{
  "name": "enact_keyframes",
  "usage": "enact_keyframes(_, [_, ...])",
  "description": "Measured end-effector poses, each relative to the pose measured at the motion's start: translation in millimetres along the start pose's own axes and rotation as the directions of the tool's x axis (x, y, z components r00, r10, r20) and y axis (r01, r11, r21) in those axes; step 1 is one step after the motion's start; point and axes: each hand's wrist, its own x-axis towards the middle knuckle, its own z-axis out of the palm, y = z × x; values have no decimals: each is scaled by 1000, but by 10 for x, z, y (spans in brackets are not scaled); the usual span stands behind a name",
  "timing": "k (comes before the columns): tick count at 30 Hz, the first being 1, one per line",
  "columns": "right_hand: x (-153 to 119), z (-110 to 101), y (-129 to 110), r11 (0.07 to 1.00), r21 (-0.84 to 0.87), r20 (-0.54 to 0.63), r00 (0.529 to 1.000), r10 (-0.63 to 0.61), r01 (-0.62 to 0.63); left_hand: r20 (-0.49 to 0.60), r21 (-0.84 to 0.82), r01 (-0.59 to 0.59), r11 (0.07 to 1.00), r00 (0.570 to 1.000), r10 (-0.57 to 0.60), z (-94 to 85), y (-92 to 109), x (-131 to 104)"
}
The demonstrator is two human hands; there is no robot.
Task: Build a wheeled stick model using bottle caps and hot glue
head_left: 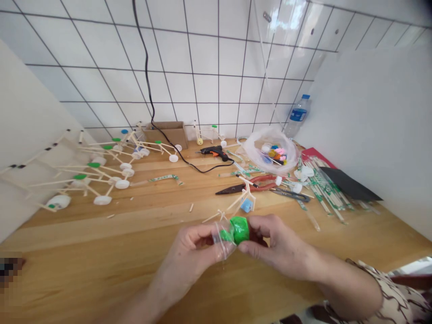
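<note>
My left hand (197, 252) pinches the mouth of a small clear plastic bag (222, 245) between thumb and fingers. A bright green lump (241, 229) that looks like modelling clay sits at the bag's right end, gripped by my right hand (275, 243). Whether the lump is fully inside the bag I cannot tell. Just beyond my fingers stands a small frame of wooden sticks (248, 189) with a light blue lump (247, 205) on it.
Behind lie red-handled pliers (263, 183), a black glue gun (214, 152) with its cable, and a plastic bag of coloured pieces (253, 153). Several stick models with white wheels (103, 200) stand left. Wrapped sticks (324, 184), black card (351, 182) and a water bottle (297, 116) are right.
</note>
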Motion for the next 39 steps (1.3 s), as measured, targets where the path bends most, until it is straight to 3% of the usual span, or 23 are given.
enact_keyframes(7, [0, 20, 33, 1000, -18, 28, 999, -18, 19, -7, 109, -40, 993, 999, 41, -19, -12, -15])
enact_keyframes(14, [-6, 18, 15, 997, 75, -30, 1000, 3, -1, -34, 113, -77, 991, 996, 81, 5, 7, -32])
enact_keyframes(20, [9, 3, 4, 977, 212, 53, 998, -38, 26, -14, 205, -88, 975, 996, 93, 10, 7, -42])
enact_keyframes(25, [-8, 69, 37, 997, 63, -45, 998, -34, 37, 4, 246, -117, 962, 993, 120, 20, 14, -38])
enact_keyframes(30, [-31, 108, 25, 995, -18, -62, 993, -98, 97, 29, 247, -142, 959, 990, 139, 37, 18, -52])
enact_keyframes(39, [-53, 162, 42, 980, -123, -58, 984, -166, 158, -42, 293, -157, 943, 983, 177, 98, 22, -59])
